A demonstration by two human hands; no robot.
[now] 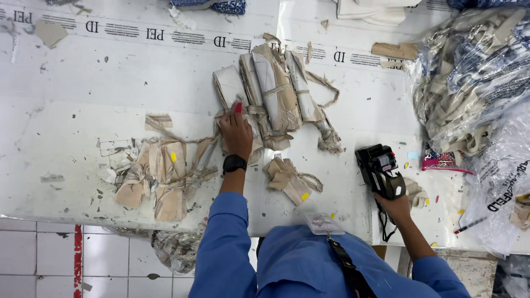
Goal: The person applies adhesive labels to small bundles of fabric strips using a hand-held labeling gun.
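Observation:
My left hand (236, 130) reaches forward and rests flat on the near end of a row of several tied beige fabric bundles (273, 91) in the middle of the white table (83, 88). A black watch sits on that wrist. My right hand (398, 205) grips a black hand-held label gun (379, 169), held just above the table at the right. A small tied bundle with a yellow sticker (290, 179) lies between my hands. More tied beige bundles with a yellow sticker (165, 176) lie to the left of my left arm.
A large clear plastic bag of beige and blue-white fabric pieces (475, 77) fills the right side. A pink packet (439, 161) and a pen (469, 225) lie near it. Scraps and small stickers dot the table. Tiled floor (49, 259) shows at lower left.

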